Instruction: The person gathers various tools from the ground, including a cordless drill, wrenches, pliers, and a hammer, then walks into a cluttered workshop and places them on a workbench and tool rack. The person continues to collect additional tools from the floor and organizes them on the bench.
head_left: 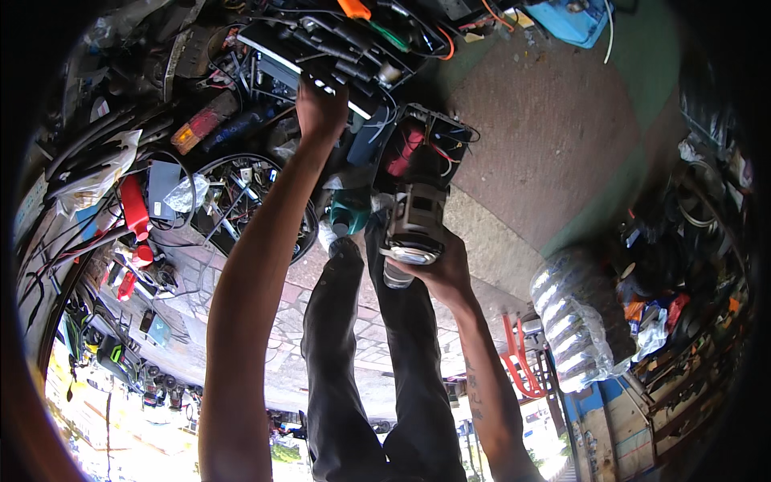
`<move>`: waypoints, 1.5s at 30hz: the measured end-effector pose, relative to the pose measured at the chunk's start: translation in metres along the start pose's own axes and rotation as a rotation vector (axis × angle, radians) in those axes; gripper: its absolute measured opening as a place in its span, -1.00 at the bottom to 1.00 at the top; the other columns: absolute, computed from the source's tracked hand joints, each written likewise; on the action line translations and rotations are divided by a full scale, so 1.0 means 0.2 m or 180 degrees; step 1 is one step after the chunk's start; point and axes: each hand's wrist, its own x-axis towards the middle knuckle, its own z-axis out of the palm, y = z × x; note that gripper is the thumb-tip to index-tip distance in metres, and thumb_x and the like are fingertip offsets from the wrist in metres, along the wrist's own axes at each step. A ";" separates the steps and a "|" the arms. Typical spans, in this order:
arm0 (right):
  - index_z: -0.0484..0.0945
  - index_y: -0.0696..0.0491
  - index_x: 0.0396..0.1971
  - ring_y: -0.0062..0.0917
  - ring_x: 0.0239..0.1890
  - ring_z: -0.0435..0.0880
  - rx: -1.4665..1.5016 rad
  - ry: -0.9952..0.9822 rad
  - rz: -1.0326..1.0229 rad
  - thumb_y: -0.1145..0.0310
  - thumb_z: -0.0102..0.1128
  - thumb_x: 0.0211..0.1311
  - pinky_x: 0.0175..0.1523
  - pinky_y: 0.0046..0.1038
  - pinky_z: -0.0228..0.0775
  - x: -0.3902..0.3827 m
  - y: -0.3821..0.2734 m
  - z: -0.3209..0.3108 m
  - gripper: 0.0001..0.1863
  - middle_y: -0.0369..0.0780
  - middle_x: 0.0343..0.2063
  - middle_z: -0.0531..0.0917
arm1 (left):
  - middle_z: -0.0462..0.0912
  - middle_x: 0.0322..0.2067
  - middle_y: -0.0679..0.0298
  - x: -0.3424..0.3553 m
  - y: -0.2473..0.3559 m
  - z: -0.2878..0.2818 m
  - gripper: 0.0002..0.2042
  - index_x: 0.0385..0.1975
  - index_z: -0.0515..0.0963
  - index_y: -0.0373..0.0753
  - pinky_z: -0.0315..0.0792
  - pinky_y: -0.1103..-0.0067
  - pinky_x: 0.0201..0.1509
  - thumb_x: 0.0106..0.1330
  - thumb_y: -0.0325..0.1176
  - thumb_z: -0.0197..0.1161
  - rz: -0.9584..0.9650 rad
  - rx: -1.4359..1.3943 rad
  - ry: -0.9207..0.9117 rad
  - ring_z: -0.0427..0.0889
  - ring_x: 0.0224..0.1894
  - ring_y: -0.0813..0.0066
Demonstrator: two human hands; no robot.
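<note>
My left hand (321, 112) is closed at the near edge of a dark tool tray (261, 50) with a pale rim. Its fingertips are partly hidden, and black tools (345, 63) lie in the tray just beyond it. My right hand (446, 267) is wrapped around a grey and black drill-shaped power tool (419, 210). The tool's dark front end points away from me, over an open black box (459, 143) with a red item (404, 151) and wires in it.
A round black tub (309, 233) of small parts stands at left, near a red bottle-like object (134, 207) and cables. A teal bottle (350, 210) is near my foot. Plastic-wrapped goods (570, 321) and a red-orange stand (520, 361) are at right. A blue container (572, 22) lies at the far side.
</note>
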 end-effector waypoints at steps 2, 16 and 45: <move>0.52 0.11 -0.05 -0.58 -0.16 0.63 0.0125 -0.0038 -0.0079 0.40 0.49 -0.13 -0.01 -0.52 0.44 0.06 -0.04 0.05 -0.45 -0.23 -0.21 0.67 | 0.55 -0.03 0.05 -0.10 0.01 -0.16 -0.59 0.09 0.37 -0.31 0.46 0.42 0.00 0.23 -0.37 0.12 -0.1000 0.0050 -0.1730 0.55 0.02 0.24; 0.47 0.08 0.04 -0.33 -0.15 0.65 -0.1671 -0.1193 -0.0749 0.25 0.50 -0.15 -0.09 -0.38 0.48 0.46 -0.13 0.42 -0.34 -0.11 -0.21 0.65 | 0.55 -0.18 0.30 -0.64 -0.19 -0.74 -0.47 0.07 0.36 -0.24 0.50 0.54 -0.07 0.07 -0.51 0.39 -0.2191 -0.3963 -0.1887 0.55 -0.15 0.48; 0.15 0.03 0.23 -0.59 -0.02 0.46 0.0453 -0.2042 -0.0236 0.63 0.38 -0.09 0.01 -0.48 0.44 -1.09 -1.00 0.87 -0.16 -0.27 -0.01 0.42 | 0.33 0.17 0.12 -1.01 1.24 -2.49 -0.22 0.33 0.02 -0.27 0.34 0.48 0.17 0.10 -0.59 0.28 -0.1044 -0.2467 -0.1554 0.37 0.19 0.36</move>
